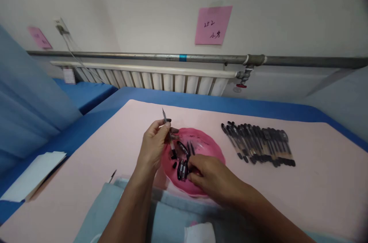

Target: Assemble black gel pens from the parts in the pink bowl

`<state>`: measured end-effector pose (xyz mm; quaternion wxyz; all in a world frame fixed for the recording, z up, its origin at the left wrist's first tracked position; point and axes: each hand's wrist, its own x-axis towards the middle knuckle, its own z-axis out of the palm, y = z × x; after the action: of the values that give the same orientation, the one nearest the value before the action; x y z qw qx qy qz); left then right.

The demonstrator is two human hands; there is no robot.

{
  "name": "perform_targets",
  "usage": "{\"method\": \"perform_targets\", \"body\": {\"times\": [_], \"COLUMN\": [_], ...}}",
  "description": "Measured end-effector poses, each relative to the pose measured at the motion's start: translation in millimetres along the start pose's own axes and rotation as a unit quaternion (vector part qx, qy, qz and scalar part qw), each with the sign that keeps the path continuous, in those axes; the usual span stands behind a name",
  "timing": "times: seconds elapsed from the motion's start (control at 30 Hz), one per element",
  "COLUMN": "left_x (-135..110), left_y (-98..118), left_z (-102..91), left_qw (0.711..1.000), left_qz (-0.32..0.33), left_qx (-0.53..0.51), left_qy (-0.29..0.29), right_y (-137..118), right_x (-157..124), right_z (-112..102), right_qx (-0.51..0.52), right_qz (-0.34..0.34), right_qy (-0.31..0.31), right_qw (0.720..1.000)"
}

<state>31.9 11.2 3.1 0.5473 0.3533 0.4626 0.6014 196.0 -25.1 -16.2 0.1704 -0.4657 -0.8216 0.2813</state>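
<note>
My left hand (155, 139) is closed around an uncapped gel pen (171, 141), its bare tip pointing up and its black end low over the pink plate (211, 149). Inked smudges darken the fingertips. Over the right part of the plate, my right hand (208, 174) pinches at a small group of black pen caps (181, 170); its fingertips close on one cap, partly hidden by the fingers. Other dark pen parts (191, 148) and a small black plug (174, 165) lie in the plate, which has ink stains on its inside.
Several capped pens (258, 143) lie in a row right of the plate on the pink sheet (316, 181). A single pen tip part (112, 176) rests near the blue-grey clothing, with white papers (34, 176) at far left. Behind are a radiator (155, 80) and a pipe valve (244, 78).
</note>
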Motion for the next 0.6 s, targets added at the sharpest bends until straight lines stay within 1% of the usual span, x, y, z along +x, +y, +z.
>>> {"method": "perform_targets", "body": {"times": [0.1, 0.17, 0.23, 0.27, 0.3, 0.37, 0.4, 0.43, 0.47, 0.53, 0.6], "left_x": [-1, -2, -3, -3, -3, -3, -3, -4, -6, -10, -16], "left_y": [0, 0, -1, -1, -1, -1, -1, -1, -1, -2, -3], "left_z": [-0.2, 0.5, 0.8, 0.6, 0.4, 0.1, 0.5, 1.3, 2.7, 7.1, 12.6], "left_qw": [1.000, 0.999, 0.998, 0.997, 0.997, 0.996, 0.996, 0.994, 0.993, 0.987, 0.979], "left_qz": [-0.001, -0.003, -0.005, -0.006, -0.007, -0.016, -0.023, -0.030, -0.039, -0.061, -0.084], "left_qx": [0.028, 0.047, 0.062, 0.067, 0.071, 0.078, 0.081, 0.083, 0.085, 0.092, 0.106], "left_qy": [-0.014, -0.023, -0.026, -0.025, -0.025, -0.032, -0.042, -0.057, -0.076, -0.118, -0.153], "right_y": [1, 2, 3, 3, 4, 6, 8, 11, 14, 21, 26], "right_x": [-2, -3, -2, -1, 0, 3, 6, 8, 10, 13, 16], "right_z": [5, 7, 7, 6, 3, -6, -11, -16, -21, -26, -28], "right_qx": [-0.026, -0.028, -0.006, 0.017, 0.048, 0.124, 0.167, 0.215, 0.267, 0.377, 0.468], "right_qz": [0.005, 0.003, -0.002, -0.007, -0.011, -0.001, 0.018, 0.046, 0.075, 0.114, 0.125], "right_qy": [-0.028, -0.031, -0.028, -0.015, 0.011, 0.096, 0.151, 0.204, 0.248, 0.306, 0.334], "right_qw": [0.999, 0.999, 1.000, 1.000, 0.999, 0.988, 0.974, 0.954, 0.928, 0.867, 0.809]}}
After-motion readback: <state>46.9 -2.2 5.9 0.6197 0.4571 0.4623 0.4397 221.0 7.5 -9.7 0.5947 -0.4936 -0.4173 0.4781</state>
